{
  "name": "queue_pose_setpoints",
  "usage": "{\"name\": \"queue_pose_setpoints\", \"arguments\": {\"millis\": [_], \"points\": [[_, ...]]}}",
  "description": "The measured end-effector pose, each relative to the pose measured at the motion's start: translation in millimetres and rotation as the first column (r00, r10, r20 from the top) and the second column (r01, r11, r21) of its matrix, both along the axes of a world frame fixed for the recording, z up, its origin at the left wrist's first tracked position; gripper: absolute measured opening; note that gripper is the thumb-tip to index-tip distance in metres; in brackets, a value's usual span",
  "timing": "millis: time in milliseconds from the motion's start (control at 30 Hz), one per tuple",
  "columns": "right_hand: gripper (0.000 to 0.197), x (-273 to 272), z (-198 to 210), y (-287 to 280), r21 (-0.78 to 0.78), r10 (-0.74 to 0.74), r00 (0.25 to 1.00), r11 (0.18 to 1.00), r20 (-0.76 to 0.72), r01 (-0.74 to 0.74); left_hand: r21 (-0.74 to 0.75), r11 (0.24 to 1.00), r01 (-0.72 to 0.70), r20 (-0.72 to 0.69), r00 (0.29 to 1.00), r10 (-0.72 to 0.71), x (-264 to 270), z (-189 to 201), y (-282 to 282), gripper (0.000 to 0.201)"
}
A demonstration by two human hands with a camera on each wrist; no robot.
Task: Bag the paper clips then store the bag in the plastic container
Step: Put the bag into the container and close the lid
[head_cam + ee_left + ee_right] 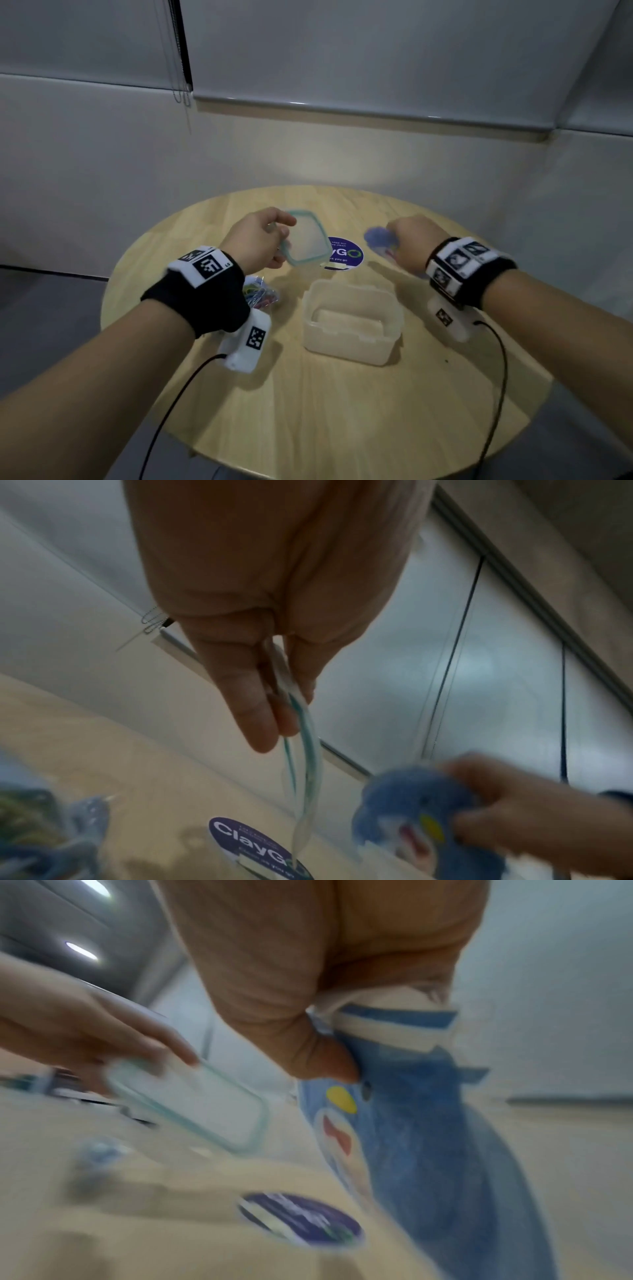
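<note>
Both grips are busy above the round wooden tabletop [342, 411]. Left hand [255, 241] pinches a clear lid with a teal seal [306, 240] by its near edge, thumb on one face and fingers on the other, so the lid hangs tilted in the air over the far middle of the tabletop. Right hand [412, 241] has its fingers curled round a small blue bag [380, 240] printed with a cartoon face; in the right wrist view the thumb presses its top edge and the bag [428, 1137] hangs down from the hand. The plastic container [352, 320] sits open and upright between the two forearms, nearer the person than the lid. Coloured paper clips [260, 294] lie in a loose heap on the tabletop just beside the left wrist, apart from the bag. A round purple sticker [347, 255] lies flat beyond the container, partly behind the lid.
</note>
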State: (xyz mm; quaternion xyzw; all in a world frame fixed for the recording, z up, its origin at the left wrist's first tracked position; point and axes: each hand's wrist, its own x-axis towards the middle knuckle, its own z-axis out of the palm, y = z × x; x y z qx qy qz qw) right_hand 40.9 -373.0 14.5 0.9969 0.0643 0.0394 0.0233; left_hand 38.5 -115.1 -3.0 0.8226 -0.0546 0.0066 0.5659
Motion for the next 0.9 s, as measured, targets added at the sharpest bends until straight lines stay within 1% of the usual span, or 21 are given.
{"name": "queue_pose_setpoints", "arguments": {"millis": [33, 67, 100, 133, 167, 233, 267, 333, 367, 433, 467, 533, 567, 600, 633, 667, 700, 733, 767, 833, 900], "points": [[0.016, -15.5, 8.1, 5.8, 0.032, 0.042, 0.994, 0.998, 0.103, -0.046, 0.013, 1.0, 0.016, 0.003, 1.0, -0.016, -0.3, -0.8, -0.6, 0.027], [0.011, -35.4, 14.1, 16.4, 0.042, 0.112, 0.977, 0.992, 0.184, -0.122, 0.036, 0.999, 0.041, 0.006, 0.999, -0.042, -1.1, -1.7, -1.5, 0.03], [0.019, -55.6, 14.2, 27.7, 0.024, 0.204, 0.953, 0.976, 0.222, -0.214, 0.07, 0.995, 0.071, 0.01, 0.997, -0.071, -3.1, -3.0, -2.9, 0.031], [0.029, -77.5, 12.8, 40.9, -0.018, 0.285, 0.932, 0.957, 0.223, -0.289, 0.113, 0.989, 0.098, 0.019, 0.995, -0.101, -6.4, -3.6, -5.0, 0.03], [0.033, -95.0, 9.8, 52.7, -0.054, 0.342, 0.917, 0.939, 0.206, -0.338, 0.164, 0.98, 0.117, 0.036, 0.992, -0.125, -10.7, -3.8, -7.4, 0.028], [0.035, -112.4, -2.5, 66.0, -0.105, 0.403, 0.908, 0.914, 0.113, -0.392, 0.27, 0.955, 0.125, 0.097, 0.983, -0.156, -20.4, -2.6, -12.0, 0.026], [0.035, -114.4, -8.5, 68.2, -0.102, 0.416, 0.907, 0.907, 0.069, -0.409, 0.323, 0.939, 0.119, 0.132, 0.977, -0.17, -24.6, -1.4, -13.6, 0.025], [0.033, -110.5, -13.9, 66.5, -0.027, 0.394, 0.919, 0.919, -0.008, -0.394, 0.438, 0.894, 0.091, 0.204, 0.959, -0.198, -31.9, 1.0, -14.7, 0.022], [0.031, -107.8, -14.0, 64.3, 0.044, 0.372, 0.928, 0.928, -0.024, -0.37, 0.486, 0.871, 0.079, 0.228, 0.95, -0.213, -35.3, 2.0, -14.4, 0.021], [0.026, -102.3, -11.7, 60.1, 0.215, 0.336, 0.941, 0.923, -0.045, -0.319, 0.525, 0.848, 0.076, 0.243, 0.941, -0.235, -40.0, 2.5, -12.6, 0.019], [0.026, -99.5, -10.8, 58.2, 0.278, 0.327, 0.943, 0.913, -0.063, -0.298, 0.522, 0.849, 0.08, 0.245, 0.94, -0.239, -42.0, 2.9, -11.6, 0.02], [0.025, -96.4, -11.2, 56.6, 0.331, 0.341, 0.932, 0.9, -0.123, -0.285, 0.492, 0.866, 0.087, 0.249, 0.939, -0.236, -45.8, 4.2, -9.4, 0.023], [0.02, -96.9, -12.5, 57.1, 0.342, 0.344, 0.926, 0.898, -0.154, -0.277, 0.475, 0.875, 0.092, 0.247, 0.941, -0.233, -47.0, 5.1, -8.5, 0.026], [0.011, -97.5, -14.8, 57.0, 0.344, 0.348, 0.92, 0.899, -0.181, -0.272, 0.459, 0.883, 0.099, 0.239, 0.944, -0.23, -48.2, 6.0, -7.4, 0.029], [0.011, -99.6, -16.9, 57.1, 0.342, 0.343, 0.917, 0.902, -0.203, -0.262, 0.442, 0.891, 0.108, 0.228, 0.947, -0.228, -49.2, 7.1, -5.8, 0.03], [0.017, -101.6, -19.6, 56.4, 0.349, 0.346, 0.917, 0.899, -0.2, -0.264, 0.429, 0.895, 0.119, 0.21, 0.951, -0.227, -50.6, 8.4, -3.7, 0.03], [0.015, -103.1, -20.5, 55.1, 0.359, 0.343, 0.923, 0.895, -0.172, -0.265, 0.432, 0.893, 0.126, 0.191, 0.955, -0.227, -50.6, 8.6, -1.3, 0.03], [0.008, -103.2, -20.7, 53.0, 0.352, 0.345, 0.933, 0.89, -0.105, -0.289, 0.453, 0.882, 0.13, 0.169, 0.959, -0.229, -50.5, 8.6, 0.8, 0.029], [0.006, -104.3, -20.1, 51.9, 0.323, 0.348, 0.937, 0.889, -0.014, -0.326, 0.471, 0.871, 0.137, 0.145, 0.962, -0.23, -49.9, 8.4, 2.7, 0.028], [0.019, -107.1, -19.1, 51.3, 0.199, 0.37, 0.913, 0.895, 0.174, -0.4, 0.417, 0.894, 0.165, 0.078, 0.973, -0.216, -50.4, 9.4, 3.7, 0.024], [0.026, -109.3, -16.7, 52.6, 0.067, 0.405, 0.842, 0.887, 0.356, -0.456, 0.326, 0.929, 0.178, 0.022, 0.981, -0.195, -51.0, 10.8, 3.3, 0.025]]}}
